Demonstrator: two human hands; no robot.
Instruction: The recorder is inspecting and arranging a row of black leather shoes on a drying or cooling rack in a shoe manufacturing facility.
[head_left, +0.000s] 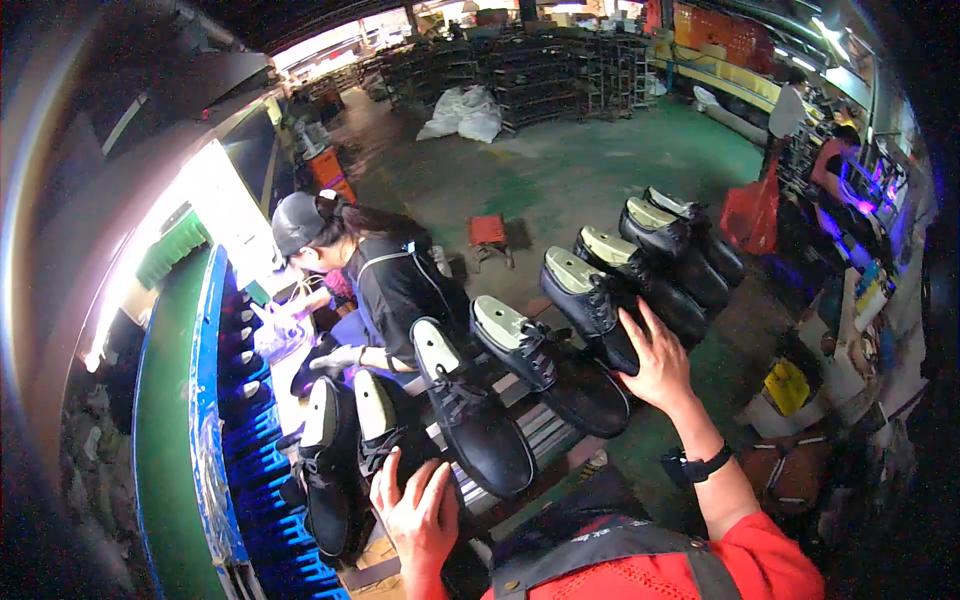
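Note:
Black lace-up shoes on pale lasts stand in a row across a metal rack (535, 410). My left hand (418, 515) lies over the toe of a black shoe (385, 437), second from the left, its fingers apart and slightly bent. Left of it stands another shoe (330, 500); on its right is a larger-looking one (480, 435). My right hand (657, 362) rests against the toe end of a shoe (585, 300) farther right, fingers spread. Between the hands sits one more shoe (570, 385). My palms and the undersides of the touched shoes are hidden.
A co-worker in a dark cap (297, 222) sits just beyond the rack, beside a green conveyor (175, 430) with a blue edge. A red stool (488, 232) stands on the floor farther off. More shoes (650, 235) fill the rack's right end.

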